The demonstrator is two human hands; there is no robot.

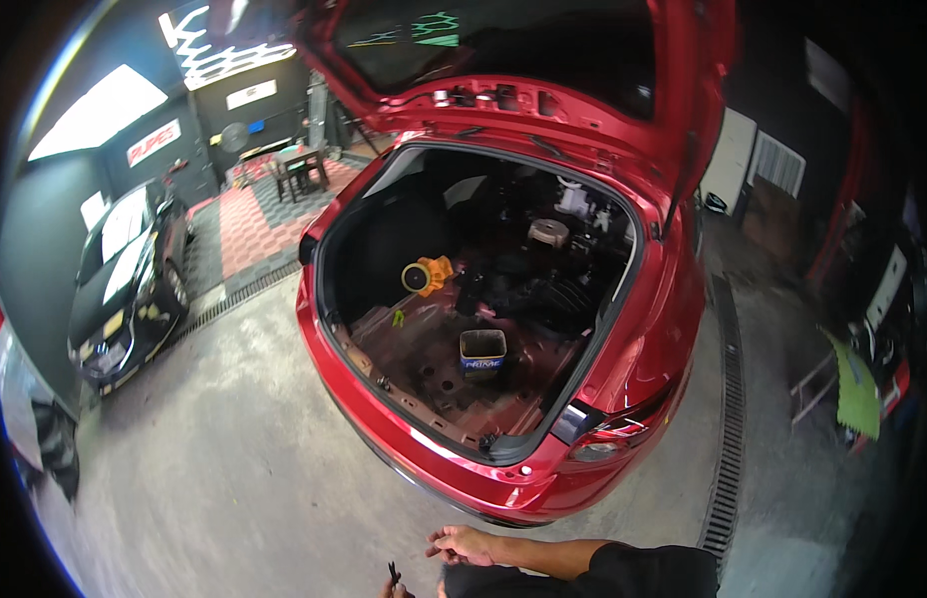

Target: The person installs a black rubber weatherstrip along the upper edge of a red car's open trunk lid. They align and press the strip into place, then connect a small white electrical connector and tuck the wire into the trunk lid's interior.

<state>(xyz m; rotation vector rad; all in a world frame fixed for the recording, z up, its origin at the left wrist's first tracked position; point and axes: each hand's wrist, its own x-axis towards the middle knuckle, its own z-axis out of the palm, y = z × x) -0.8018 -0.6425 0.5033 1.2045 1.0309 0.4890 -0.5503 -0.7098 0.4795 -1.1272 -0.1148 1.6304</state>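
Observation:
At the bottom edge, my left hand (396,590) shows only its fingertips, closed on a small black slim object (393,572) whose kind I cannot make out. My right hand (462,545) reaches in from the lower right, close to it, with loosely bent fingers apart and nothing visible in them. Both hands are apart from the rear bumper of a red car (439,453). Its tailgate (523,100) stands raised over a stripped cargo floor (409,349). On that floor sits a dark square tub (482,351).
Inside the car lie an orange object with a round dark face (424,276), a small yellow-green piece (399,319) and a round metallic part (548,233). A black car (130,269) stands at left. Floor grates (728,439) run along both sides. A green cloth (855,384) hangs at right.

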